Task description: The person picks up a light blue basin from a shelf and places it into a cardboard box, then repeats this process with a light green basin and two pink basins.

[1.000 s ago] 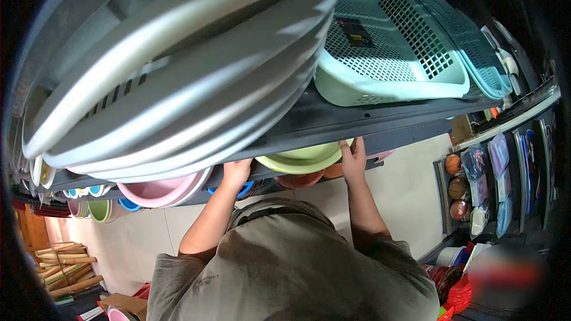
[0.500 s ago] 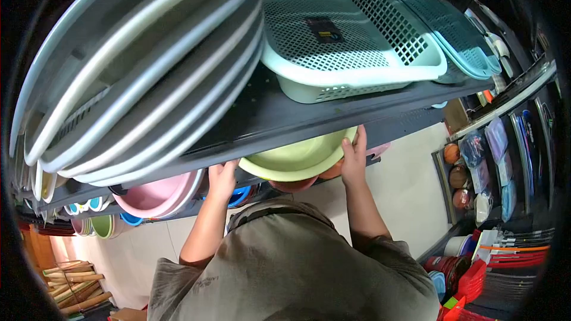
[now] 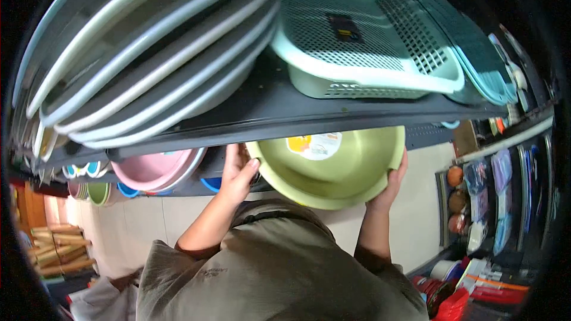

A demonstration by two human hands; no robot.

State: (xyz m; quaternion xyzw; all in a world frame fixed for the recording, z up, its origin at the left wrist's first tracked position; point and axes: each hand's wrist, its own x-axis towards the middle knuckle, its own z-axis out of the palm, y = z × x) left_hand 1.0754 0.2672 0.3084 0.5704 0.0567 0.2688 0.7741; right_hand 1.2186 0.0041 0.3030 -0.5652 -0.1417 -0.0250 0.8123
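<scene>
Below the edge of the upper shelf, a light green basin (image 3: 339, 172) is held between both hands, its far side hidden under the shelf. A round white and orange sticker shows inside it. My left hand (image 3: 239, 173) grips the basin's left rim, thumb on top. On the right rim, my right hand (image 3: 394, 184) is closed round the edge, with its fingers partly behind the basin. To the left of my left hand sits a pink basin (image 3: 156, 169) on the lower level.
The upper shelf (image 3: 321, 108) carries stacked large pale basins (image 3: 172, 59) at left and a mint perforated basket (image 3: 369, 71) at right. Hanging goods and balls (image 3: 457, 202) line the right side. Bundled wooden sticks (image 3: 59, 249) and grey fabric (image 3: 104, 300) are at lower left.
The green basin has come further out from under the shelf, towards my body, held by both hands. More of its inside and its sticker now show. The view has shifted slightly.
</scene>
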